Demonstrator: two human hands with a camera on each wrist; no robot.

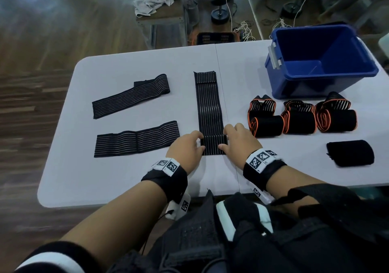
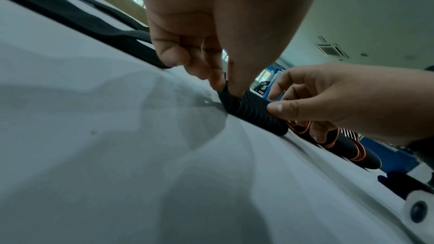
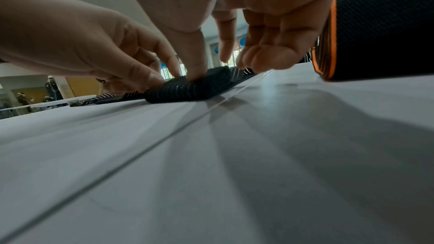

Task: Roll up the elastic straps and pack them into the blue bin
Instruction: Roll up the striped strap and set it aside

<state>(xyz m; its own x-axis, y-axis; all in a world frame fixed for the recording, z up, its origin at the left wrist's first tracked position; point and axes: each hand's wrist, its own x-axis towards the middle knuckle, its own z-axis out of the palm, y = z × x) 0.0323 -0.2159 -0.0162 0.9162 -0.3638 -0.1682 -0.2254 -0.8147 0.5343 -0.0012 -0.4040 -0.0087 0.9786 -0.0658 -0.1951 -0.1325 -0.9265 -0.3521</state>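
Note:
A black elastic strap with pale stripes [image 1: 208,104] lies lengthwise in the middle of the white table [image 1: 126,184]. Its near end is folded over into a flat roll [image 1: 213,144] [image 2: 251,112] [image 3: 190,88]. My left hand [image 1: 187,146] [image 2: 225,84] pinches the roll's left edge. My right hand [image 1: 235,138] [image 3: 204,73] pinches its right edge with thumb and fingers. Two more striped straps [image 1: 130,98] [image 1: 136,140] lie flat at the left. The blue bin [image 1: 322,60] stands at the back right and looks empty.
Three black rolls with orange edges [image 1: 266,117] [image 1: 299,118] [image 1: 334,115] sit in front of the bin, close to my right hand. A plain black roll [image 1: 350,153] lies near the right front edge. A table seam [image 1: 223,96] runs beside the strap.

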